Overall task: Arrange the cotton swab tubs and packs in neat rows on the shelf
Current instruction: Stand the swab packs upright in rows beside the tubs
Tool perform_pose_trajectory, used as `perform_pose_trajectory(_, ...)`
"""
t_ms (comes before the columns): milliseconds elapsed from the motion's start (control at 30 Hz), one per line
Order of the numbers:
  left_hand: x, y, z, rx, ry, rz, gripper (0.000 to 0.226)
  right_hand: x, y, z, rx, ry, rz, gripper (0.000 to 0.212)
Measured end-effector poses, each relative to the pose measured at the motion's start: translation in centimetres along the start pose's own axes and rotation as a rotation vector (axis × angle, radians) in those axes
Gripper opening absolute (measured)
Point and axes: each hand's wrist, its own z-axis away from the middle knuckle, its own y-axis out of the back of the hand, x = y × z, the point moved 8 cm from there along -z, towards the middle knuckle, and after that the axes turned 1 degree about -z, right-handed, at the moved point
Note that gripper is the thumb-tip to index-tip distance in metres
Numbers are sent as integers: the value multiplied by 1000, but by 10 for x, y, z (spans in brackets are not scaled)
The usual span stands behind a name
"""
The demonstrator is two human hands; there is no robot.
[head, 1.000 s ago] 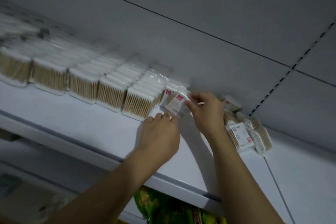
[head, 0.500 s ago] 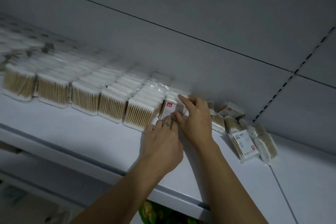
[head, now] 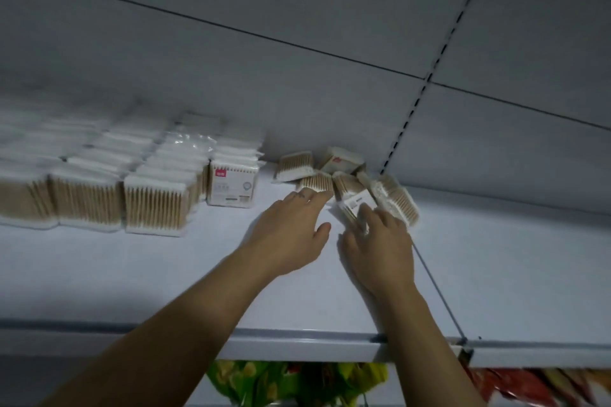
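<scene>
1. The white shelf (head: pixel 165 274) is being viewed from the front & a bit below. Both forearms are being stretched in over its front rail (head: pixel 297 344).
2. On the L side, neat rows (head: pixel 99 198) of swab packs are being shown upright & side by side, w/ wooden sticks facing fwd and white tips at top & bottom. The rows further back are blurred.
3. At the R end of the rows, a red-tagged pack (head: pixel 232 187) is being shown upright, label fwd, touching the pack beside it.
4. R of that, apart from the rows, a loose heap (head: pixel 347 183) of packs is being shown lying at mixed angles near the back panel (head: pixel 297 92). It incl. a flat pack (head: pixel 295 166), a small box (head: pixel 342 160) & an end pack (head: pixel 396 203) on the far R.
5. The left hand (head: pixel 291 231) is being held released, palm down, fingers straight. Its fingertips are being pointed at the near edge of a tilted pack (head: pixel 315 181); contact can't be told.
6. The right hand (head: pixel 380 241) is being clasped on a labelled pack (head: pixel 350 205) at the heap's near side, w/ fingers over its top & thumb at its near edge.
7. A slotted strip (head: pixel 413 102) is being shown running up the back panel above the heap.
8. Under the shelf, colourful packets (head: pixel 297 380) are being shown only in part.
</scene>
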Motion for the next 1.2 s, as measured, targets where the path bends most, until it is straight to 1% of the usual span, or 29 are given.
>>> perform_pose_trajectory(67,-7,-19,-4,-68,43,117,57,-7,-2,3,-35,41,-59,40)
perform_pose_trajectory(100,-13,-23,-6,-68,69,198,56,-11,-1,2,-42,59,-122,42)
perform_pose_trajectory(167,-25,-23,-8,-11,130,348,53,-14,0,2,-77,67,-258,46)
perform_pose_trajectory(233,-32,-22,-9,14,161,378,56,-15,0,4,-118,59,-353,45)
perform_pose_trajectory(333,-31,-25,-8,-15,161,338,65,-20,-3,7,-172,120,-420,48)
perform_pose_trajectory(400,-34,-22,-7,17,170,397,63,-22,-6,9,-202,147,-439,48)
perform_pose_trajectory(467,-40,-14,-4,93,182,489,56,-22,-8,8,-220,123,-428,51)
perform_pose_trajectory(500,-43,-9,-2,130,191,549,56,-21,-8,7,-221,89,-407,55)
perform_pose_trajectory(533,-44,-5,0,159,200,628,58,-18,-8,6,-216,40,-395,62)
perform_pose_trajectory(600,-43,3,5,182,219,794,65,-11,-9,6,-198,-61,-447,74)
perform_pose_trajectory(633,-41,7,8,185,230,852,66,-9,-8,6,-195,-84,-497,75)
perform_pose_trajectory(667,-39,11,11,189,243,890,64,-10,-9,7,-206,-79,-553,71)
perform_pose_trajectory(733,-35,20,18,216,262,921,58,-20,-12,7,-255,-42,-679,54)
perform_pose_trajectory(767,-36,24,22,242,269,908,56,-25,-11,7,-266,-43,-747,46)
perform_pose_trajectory(833,-38,33,33,280,271,844,53,-34,-9,1,-225,-69,-838,36)
perform_pose_trajectory(867,-41,39,38,282,262,763,51,-39,-8,-4,-195,-71,-855,33)
perform_pose_trajectory(900,-44,45,44,269,253,628,50,-46,-8,-9,-175,-65,-851,31)
perform_pose_trajectory(967,-55,57,58,267,250,324,52,-63,-9,-20,-160,-23,-823,30)
perform_pose_trajectory(1000,-61,62,65,290,265,219,54,-74,-9,-25,-157,6,-807,31)
perform_pose_trajectory(1067,-70,64,82,325,312,105,52,-96,-8,-35,-154,63,-748,33)
perform_pose_trajectory(1167,-69,52,91,296,304,-114,45,-124,-15,-42,-171,120,-626,31)
perform_pose_trajectory(1200,-71,49,91,305,310,-142,42,-132,-18,-43,-162,144,-591,30)
